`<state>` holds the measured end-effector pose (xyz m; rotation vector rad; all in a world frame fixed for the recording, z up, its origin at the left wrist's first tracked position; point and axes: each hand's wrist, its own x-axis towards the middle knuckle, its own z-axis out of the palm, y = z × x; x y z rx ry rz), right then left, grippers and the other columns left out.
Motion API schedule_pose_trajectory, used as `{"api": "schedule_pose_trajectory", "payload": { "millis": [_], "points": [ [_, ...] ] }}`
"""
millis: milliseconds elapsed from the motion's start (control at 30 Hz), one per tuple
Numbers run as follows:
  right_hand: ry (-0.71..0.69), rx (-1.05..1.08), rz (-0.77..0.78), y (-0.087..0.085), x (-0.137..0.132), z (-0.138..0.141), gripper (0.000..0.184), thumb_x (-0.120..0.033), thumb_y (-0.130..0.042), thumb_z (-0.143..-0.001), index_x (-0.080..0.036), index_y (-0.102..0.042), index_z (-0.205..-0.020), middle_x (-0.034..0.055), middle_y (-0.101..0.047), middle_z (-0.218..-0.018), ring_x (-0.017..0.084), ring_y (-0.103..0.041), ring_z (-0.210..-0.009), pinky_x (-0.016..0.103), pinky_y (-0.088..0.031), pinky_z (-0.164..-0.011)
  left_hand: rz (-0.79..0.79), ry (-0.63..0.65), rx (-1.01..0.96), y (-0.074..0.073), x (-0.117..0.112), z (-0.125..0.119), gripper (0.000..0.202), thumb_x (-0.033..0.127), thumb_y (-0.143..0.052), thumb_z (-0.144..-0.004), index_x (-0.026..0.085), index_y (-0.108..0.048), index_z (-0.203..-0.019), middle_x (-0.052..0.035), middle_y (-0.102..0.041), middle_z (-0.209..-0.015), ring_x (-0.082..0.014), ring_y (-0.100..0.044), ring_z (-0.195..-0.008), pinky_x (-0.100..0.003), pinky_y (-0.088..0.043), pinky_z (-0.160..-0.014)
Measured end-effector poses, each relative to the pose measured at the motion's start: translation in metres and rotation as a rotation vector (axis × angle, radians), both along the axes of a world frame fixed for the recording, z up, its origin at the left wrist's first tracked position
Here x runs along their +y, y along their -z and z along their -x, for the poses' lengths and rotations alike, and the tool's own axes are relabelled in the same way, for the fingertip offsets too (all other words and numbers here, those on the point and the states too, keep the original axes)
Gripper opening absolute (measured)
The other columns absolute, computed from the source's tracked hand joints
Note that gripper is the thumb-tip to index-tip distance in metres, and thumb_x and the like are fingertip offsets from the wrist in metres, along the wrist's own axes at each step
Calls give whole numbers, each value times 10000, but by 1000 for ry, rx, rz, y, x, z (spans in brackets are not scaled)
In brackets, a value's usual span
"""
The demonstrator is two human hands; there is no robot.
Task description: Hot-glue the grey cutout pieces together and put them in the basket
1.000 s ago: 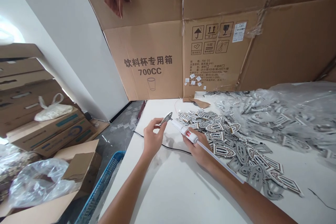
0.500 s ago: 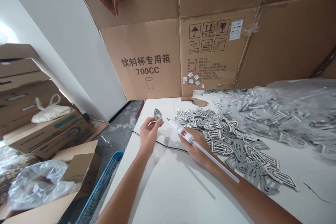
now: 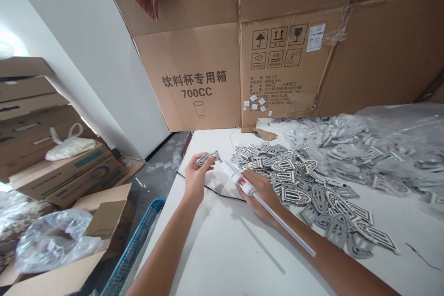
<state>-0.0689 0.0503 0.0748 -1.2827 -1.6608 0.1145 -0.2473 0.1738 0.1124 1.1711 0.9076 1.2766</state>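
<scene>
Between the thumb and fingers of my left hand (image 3: 197,173) is a small grey arch-shaped piece (image 3: 207,158), tilted so its flat end points right. My right hand (image 3: 258,192) is wrapped round a white hot glue gun (image 3: 239,179), with a long clear glue stick (image 3: 284,223) sticking out of its rear along my forearm. The gun's nozzle is at the right end of the piece; whether they touch I cannot tell. Just right of my right hand spreads a heap of similar grey and white arch-shaped pieces (image 3: 294,194) on the white table (image 3: 222,259).
Large cardboard boxes (image 3: 197,55) stand along the table's back. Plastic-bagged pieces (image 3: 364,148) lie at the right rear. A black cord (image 3: 224,193) crosses under my hands. A blue basket (image 3: 138,240) and an open carton (image 3: 111,222) stand left of the table.
My left hand has turned the grey piece from upright to nearly level. The glue gun's nozzle and the piece have come closer together. The view has shifted slightly.
</scene>
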Motion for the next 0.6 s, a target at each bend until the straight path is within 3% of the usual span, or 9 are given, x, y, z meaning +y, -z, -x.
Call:
{"api": "schedule_pose_trajectory", "payload": {
  "millis": [267, 600],
  "points": [
    [2, -18, 15, 6, 3, -3, 140, -116, -539, -903, -239, -577, -958, 33, -587, -920, 218, -583, -807, 311, -441, -754, -10, 53, -12, 1, -4, -2, 421, 416, -952, -706, 188, -721, -974, -29, -749, -886, -158, -702, -802, -321, -560, -852],
    [81, -39, 18, 6, 3, 0, 112, -145, -505, -939, -250, -542, -928, 34, -575, -952, 196, -558, -743, 288, -420, -713, -34, 32, 1, 2, -6, -5, 427, 431, -948, -710, 188, -723, -979, -35, -757, -870, -174, -722, -819, -326, -571, -839]
  ]
}}
